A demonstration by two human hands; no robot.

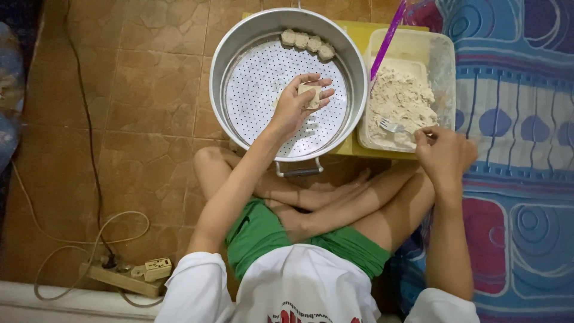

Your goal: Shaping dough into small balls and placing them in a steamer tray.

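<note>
My left hand (297,103) is held over a round metal steamer pot (233,45) with a perforated tray (263,78), gripping a small pale dumpling (310,94). Several similar dumplings (308,43) sit in a row at the tray's far rim. My right hand (445,152) holds the handle of a fork (393,125) whose tines rest in the pale filling (400,98) inside a clear plastic container (439,57).
Pot and container rest on a low yellow board (353,146) in front of my crossed legs. A purple stick (387,39) leans in the container. Patterned bedding (517,119) lies right. A power strip with cables (128,275) lies on the tiled floor at left.
</note>
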